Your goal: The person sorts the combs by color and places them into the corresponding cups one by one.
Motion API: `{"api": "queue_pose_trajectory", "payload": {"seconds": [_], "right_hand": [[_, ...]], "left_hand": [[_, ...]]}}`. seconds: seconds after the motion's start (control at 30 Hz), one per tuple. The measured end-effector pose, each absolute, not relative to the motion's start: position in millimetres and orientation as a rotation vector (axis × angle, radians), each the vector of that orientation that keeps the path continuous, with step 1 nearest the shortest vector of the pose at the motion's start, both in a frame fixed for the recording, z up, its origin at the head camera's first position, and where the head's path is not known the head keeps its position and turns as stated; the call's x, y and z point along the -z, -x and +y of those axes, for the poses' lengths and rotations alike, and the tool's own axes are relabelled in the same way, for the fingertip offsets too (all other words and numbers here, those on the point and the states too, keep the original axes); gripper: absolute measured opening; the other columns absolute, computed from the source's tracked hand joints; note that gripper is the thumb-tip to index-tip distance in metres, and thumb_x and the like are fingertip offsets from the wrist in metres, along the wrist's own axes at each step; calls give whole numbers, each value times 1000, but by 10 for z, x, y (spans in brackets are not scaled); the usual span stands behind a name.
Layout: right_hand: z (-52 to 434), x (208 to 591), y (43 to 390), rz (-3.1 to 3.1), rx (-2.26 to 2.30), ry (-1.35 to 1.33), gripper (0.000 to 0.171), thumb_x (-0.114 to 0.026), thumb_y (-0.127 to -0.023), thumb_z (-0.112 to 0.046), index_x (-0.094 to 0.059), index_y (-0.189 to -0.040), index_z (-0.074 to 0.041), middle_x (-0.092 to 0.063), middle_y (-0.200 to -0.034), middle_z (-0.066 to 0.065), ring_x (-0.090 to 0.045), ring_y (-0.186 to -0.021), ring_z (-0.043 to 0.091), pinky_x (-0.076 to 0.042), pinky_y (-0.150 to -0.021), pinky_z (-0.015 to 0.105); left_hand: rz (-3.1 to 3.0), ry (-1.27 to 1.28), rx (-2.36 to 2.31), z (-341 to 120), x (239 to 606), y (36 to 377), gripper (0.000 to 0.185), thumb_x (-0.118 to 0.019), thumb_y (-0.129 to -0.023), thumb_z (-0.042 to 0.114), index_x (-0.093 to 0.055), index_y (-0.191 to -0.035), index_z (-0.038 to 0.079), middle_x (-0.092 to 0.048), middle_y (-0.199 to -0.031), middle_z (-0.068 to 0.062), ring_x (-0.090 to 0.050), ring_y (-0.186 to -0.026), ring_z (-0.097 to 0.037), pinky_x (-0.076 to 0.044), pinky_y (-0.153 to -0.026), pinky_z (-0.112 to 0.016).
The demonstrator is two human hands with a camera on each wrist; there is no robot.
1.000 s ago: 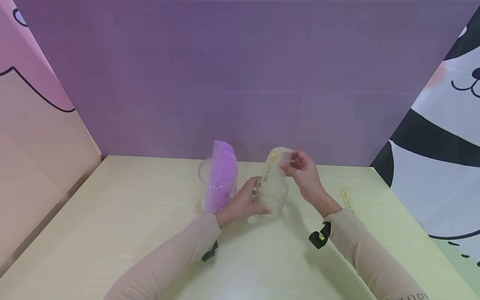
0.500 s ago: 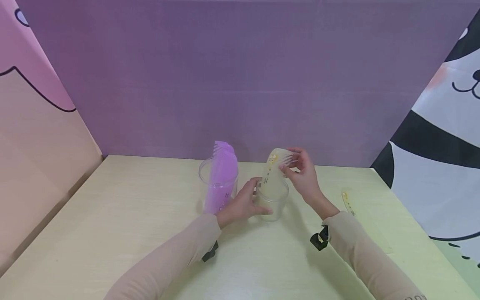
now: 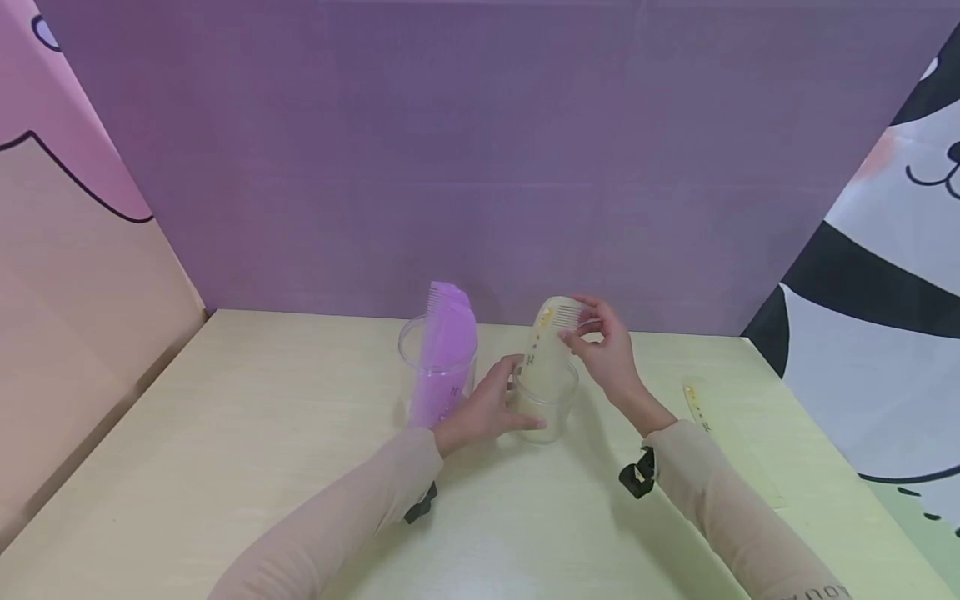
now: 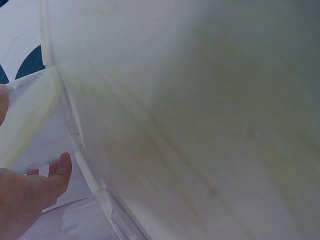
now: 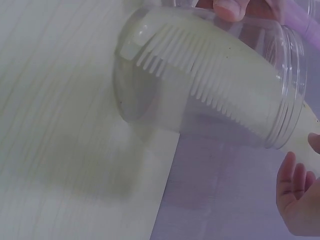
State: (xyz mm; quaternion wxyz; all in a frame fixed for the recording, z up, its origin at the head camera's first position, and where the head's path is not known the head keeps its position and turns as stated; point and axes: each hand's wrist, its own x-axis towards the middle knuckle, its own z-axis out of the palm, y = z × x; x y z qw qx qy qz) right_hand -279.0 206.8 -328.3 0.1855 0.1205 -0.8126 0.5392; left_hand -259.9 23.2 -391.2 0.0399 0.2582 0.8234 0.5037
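My left hand [image 3: 491,404] grips a clear plastic jar [image 3: 558,408] from its left side, thumb across the front. A pale yellow comb [image 3: 546,337] with printed yellow decoration stands upright in the jar, its upper end above the rim. My right hand [image 3: 609,350] pinches that upper end between thumb and fingers, on the toothed side. In the right wrist view, the comb's teeth [image 5: 200,75] show through the jar wall, the lower end near the jar's bottom. The comb [image 4: 35,120] is also at the left edge of the left wrist view.
Left of the held jar, a second clear jar [image 3: 408,346] holds a purple comb [image 3: 447,333]. Another pale comb [image 3: 697,408] lies on the table [image 3: 225,433] at the right, partly under my right sleeve [image 3: 720,483]. A purple wall [image 3: 480,167] rises behind the table.
My right fingers have shifted slightly on the comb's upper end, and the comb has turned a little. The left hand and both jars stay put.
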Motion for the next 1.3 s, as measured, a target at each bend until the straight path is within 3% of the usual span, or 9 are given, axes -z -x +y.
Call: {"api": "queue_pose_trajectory", "payload": {"seconds": [1.07,1.3], "right_hand": [[2269,3216,2765,-2354,-1568,-357,56,-66,-83,-10,-41,-133,-11,-49,-114,18,-55,-82,6,-52,-63,16],[2475,3239,2773,-2396,-1442,-341,53,-66,-83,-12,-43,-131,-8,-49,-105,-1,-53,-85,4,-50,-64,15]], "left_hand": [[2511,-741,-1542,247,3911,2601,91,-81,-67,24,-26,-139,16,-38,-138,-3,-44,-122,-23,-43,-99,-35],[2509,-729,-1552,244,3899,2587,92,-81,-66,23,-26,-140,16,-39,-138,-3,-44,-123,-23,-42,-100,-36]]}}
